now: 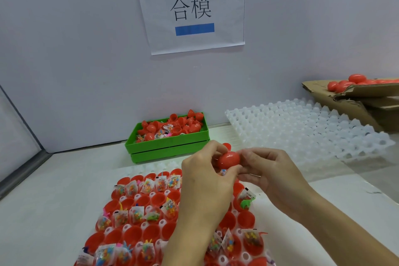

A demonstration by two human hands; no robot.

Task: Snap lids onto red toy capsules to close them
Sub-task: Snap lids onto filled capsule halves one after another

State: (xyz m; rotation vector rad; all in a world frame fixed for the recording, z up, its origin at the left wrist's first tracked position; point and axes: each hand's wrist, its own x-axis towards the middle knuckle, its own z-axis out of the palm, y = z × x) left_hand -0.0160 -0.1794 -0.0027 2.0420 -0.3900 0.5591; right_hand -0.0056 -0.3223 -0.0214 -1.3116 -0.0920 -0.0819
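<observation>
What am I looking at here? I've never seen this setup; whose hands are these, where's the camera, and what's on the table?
There is no machine: a person works bare-handed, and the single picture comes from a camera worn on their head, looking forward and down. The left hand and right hand together hold one red plastic egg-shaped capsule above the white table. Below lies a white plastic tray of open red capsule halves, many holding small bagged toys. Behind stands a green plastic crate of loose red pieces, an unfilled white tray to its right, and a cardboard box with closed red capsules at far right.
</observation>
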